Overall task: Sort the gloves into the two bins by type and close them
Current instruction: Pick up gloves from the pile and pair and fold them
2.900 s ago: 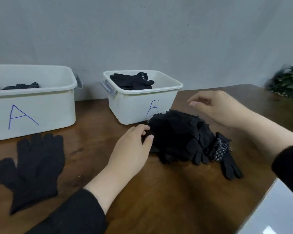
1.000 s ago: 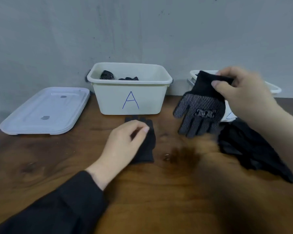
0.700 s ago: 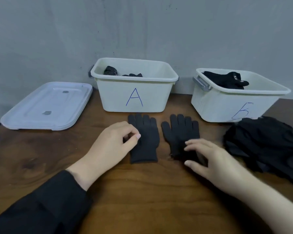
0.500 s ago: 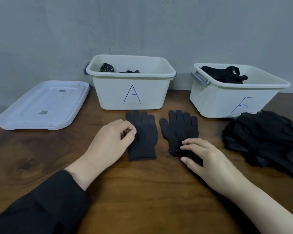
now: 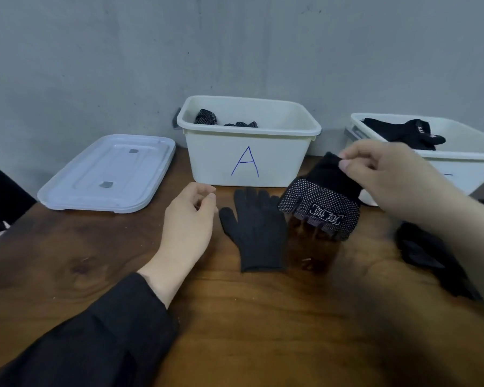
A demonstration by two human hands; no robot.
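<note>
Right hand pinching cuff of dotted glove, raised just right of bin A. Left hand loosely curled, grasping nothing, beside plain glove flat on surface before bin A.

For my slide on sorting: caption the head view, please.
Right hand pinches a dotted glove by the cuff beside bin A; a plain glove lies flat.
</note>
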